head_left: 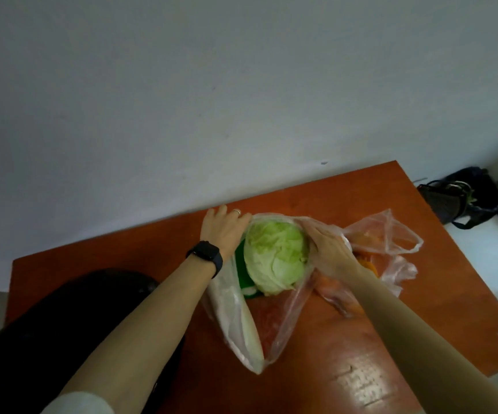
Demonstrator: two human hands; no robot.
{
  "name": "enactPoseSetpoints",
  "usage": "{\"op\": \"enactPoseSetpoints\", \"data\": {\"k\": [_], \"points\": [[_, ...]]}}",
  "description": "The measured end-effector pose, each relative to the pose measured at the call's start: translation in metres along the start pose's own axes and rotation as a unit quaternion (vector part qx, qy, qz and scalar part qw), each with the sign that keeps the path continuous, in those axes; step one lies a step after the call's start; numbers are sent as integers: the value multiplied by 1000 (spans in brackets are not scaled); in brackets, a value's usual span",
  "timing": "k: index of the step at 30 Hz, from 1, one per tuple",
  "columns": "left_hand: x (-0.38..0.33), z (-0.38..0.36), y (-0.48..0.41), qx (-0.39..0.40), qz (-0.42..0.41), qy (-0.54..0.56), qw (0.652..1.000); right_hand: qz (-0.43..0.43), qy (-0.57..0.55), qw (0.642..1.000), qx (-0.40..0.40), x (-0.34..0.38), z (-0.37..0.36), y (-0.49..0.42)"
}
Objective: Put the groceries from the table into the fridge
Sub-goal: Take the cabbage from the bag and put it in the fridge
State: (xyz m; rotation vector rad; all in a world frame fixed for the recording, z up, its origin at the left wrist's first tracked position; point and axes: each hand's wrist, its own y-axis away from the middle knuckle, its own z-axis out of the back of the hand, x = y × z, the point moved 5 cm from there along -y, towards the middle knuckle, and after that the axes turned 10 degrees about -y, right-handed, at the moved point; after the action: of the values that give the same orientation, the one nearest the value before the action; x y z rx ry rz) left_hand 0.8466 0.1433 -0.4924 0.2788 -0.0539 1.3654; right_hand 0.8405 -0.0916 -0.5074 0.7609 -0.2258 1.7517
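Observation:
A pale green cabbage [276, 255] sits in the mouth of a clear plastic bag [241, 321] on the orange-brown table [346, 339]. My left hand [223, 228], with a ring and a black watch on the wrist, grips the bag's left rim beside the cabbage. On the other side my right hand [328, 249] holds the bag's right rim, its fingers covered by the plastic. A dark green packet [241, 273] shows under the cabbage. Red-orange produce [268, 324] lies lower in the bag.
A second clear bag [391, 234] with orange produce lies to the right on the table. A black chair [71, 324] stands at the table's left front. A dark bag [462, 195] sits on the floor at right. A white wall runs behind the table.

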Motion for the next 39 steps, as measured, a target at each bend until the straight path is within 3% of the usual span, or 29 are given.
{"op": "enactPoseSetpoints", "data": {"k": [4, 7, 13, 16, 18, 20, 23, 25, 27, 30, 35, 39], "points": [[-9, -26, -31, 63, 45, 76, 994, -41, -67, 996, 43, -37, 3, -27], [-4, -47, -47, 122, 34, 102, 987, -58, -60, 993, 79, -56, -8, -37], [7, -86, -50, 147, -1, 116, 982, 11, -112, 994, -7, -61, -17, -42], [2, -99, -40, 151, 6, 131, 980, -83, -203, 975, -35, -77, -17, -51], [1, -105, -34, 130, 29, 191, 972, -140, -309, 938, -70, -80, -13, -50], [5, -100, -31, 83, 89, 327, 937, -178, -378, 901, -114, -73, -7, -37], [10, -69, -24, -14, 191, 502, 843, -153, -365, 905, -159, -44, -6, -8], [4, -37, -20, -84, 206, 527, 820, -97, -361, 908, -192, -19, -8, 5], [-12, -16, -21, -100, 171, 555, 808, -59, -324, 916, -229, -2, -11, 9], [-42, -16, -26, -12, 99, 577, 811, -125, -303, 927, -182, 2, -22, 5], [-44, -44, -27, 91, 134, 619, 769, -148, -198, 968, -41, 7, -28, -11], [-36, -56, -38, 159, 119, 608, 768, -130, -204, 969, -55, 3, -29, -9]]}}
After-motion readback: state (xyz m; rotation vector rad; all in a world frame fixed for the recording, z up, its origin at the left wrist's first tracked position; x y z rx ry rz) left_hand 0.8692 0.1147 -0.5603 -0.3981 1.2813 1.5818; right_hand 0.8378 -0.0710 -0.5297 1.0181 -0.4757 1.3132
